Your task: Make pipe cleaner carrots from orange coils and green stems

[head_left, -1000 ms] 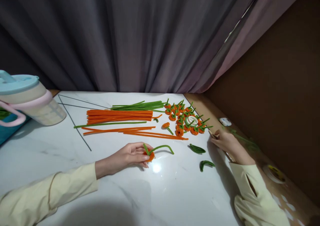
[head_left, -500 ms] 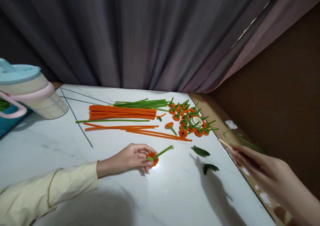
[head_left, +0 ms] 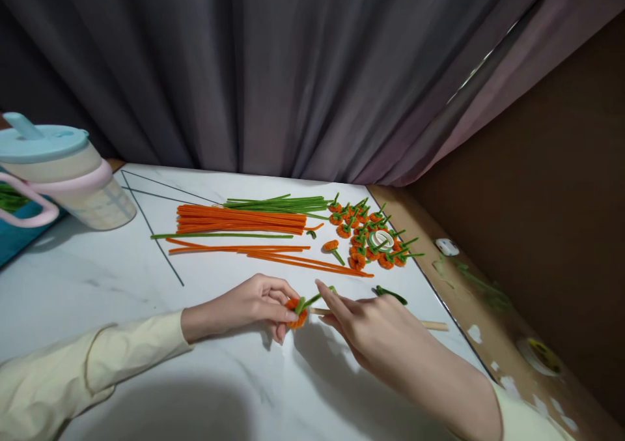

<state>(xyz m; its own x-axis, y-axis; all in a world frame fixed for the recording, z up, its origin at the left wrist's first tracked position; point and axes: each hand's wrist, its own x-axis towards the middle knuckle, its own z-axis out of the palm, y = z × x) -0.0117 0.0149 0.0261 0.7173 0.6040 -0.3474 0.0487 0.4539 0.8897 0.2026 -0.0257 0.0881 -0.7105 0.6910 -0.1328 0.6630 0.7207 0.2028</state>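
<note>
My left hand (head_left: 254, 307) pinches a small orange pipe-cleaner pumpkin (head_left: 297, 313) with a green stem (head_left: 317, 296), just above the white marble table (head_left: 146, 337). Close on its right, my right hand (head_left: 375, 333) holds a thin wooden stick (head_left: 434, 326); the stick lies across under the fingers, one tip near the pumpkin, the other poking out to the right. A green folded pipe-cleaner piece (head_left: 390, 292) lies just beyond the right hand.
Behind lie straight orange pipe cleaners (head_left: 241, 221), green pipe cleaners (head_left: 278, 203), a cluster of finished pumpkins (head_left: 364, 236) and a roll of tape (head_left: 381, 239). A lidded plastic jug (head_left: 58, 174) stands far left. A brown ledge (head_left: 488, 298) runs along the right; dark curtain behind.
My right hand has swung in from the right edge with the stick, stopping beside the pumpkin. The left hand stayed put with the pumpkin; its green stem was bent over earlier and now pokes out straight.
</note>
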